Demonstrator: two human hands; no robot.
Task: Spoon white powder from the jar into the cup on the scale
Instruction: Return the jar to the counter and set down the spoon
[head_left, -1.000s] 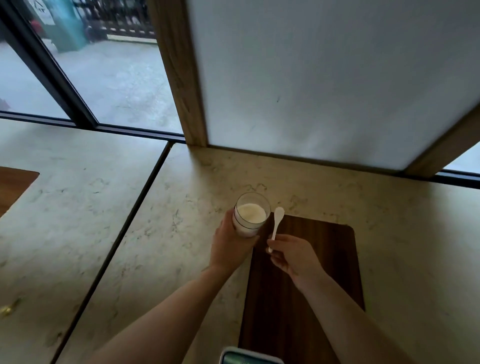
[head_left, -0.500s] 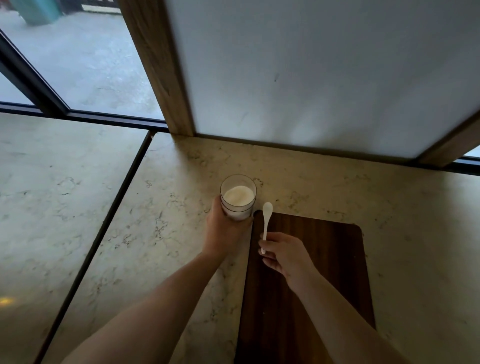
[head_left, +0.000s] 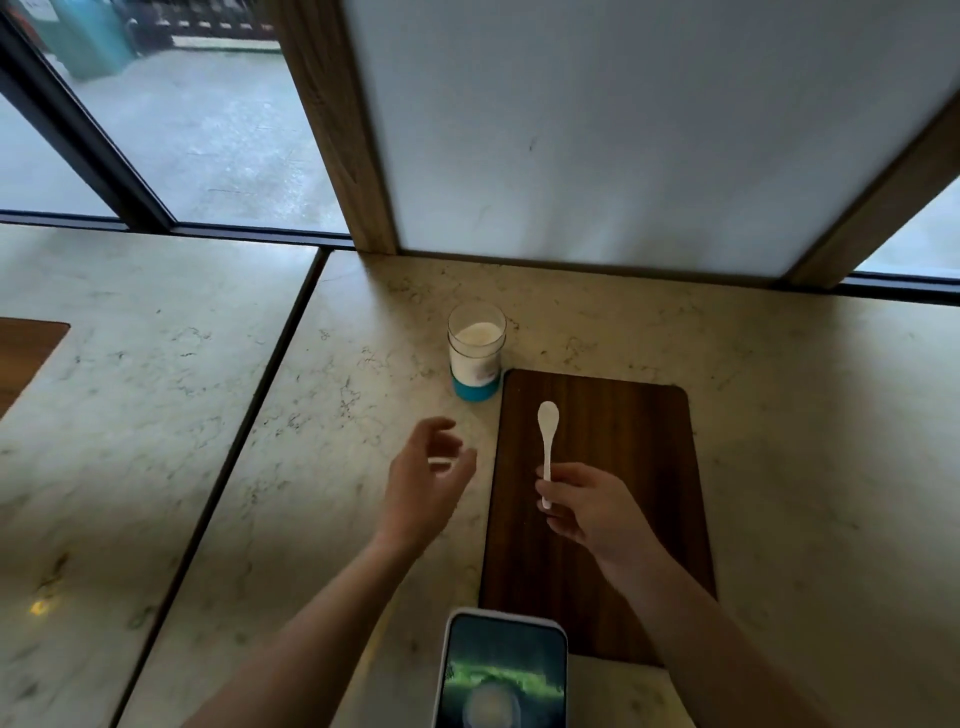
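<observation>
A clear jar (head_left: 476, 353) with a teal base and white powder inside stands uncapped on the marble counter, just off the far left corner of a dark wooden board (head_left: 623, 441). My left hand (head_left: 423, 480) hovers below the jar, apart from it, fingers spread and holding nothing. My right hand (head_left: 589, 506) pinches the handle of a small white spoon (head_left: 547, 431) over the board, its bowl pointing away from me and looking empty. No cup or scale is in view.
A phone (head_left: 501, 670) with a lit screen sits at the bottom edge, near the board's front left corner. A dark seam (head_left: 249, 415) splits the marble counter (head_left: 805, 415). A white panel with wooden posts and windows close off the back.
My left hand has let go of the jar and drawn back toward me, fingers now apart. The jar stands on its own. My right hand still holds the spoon.
</observation>
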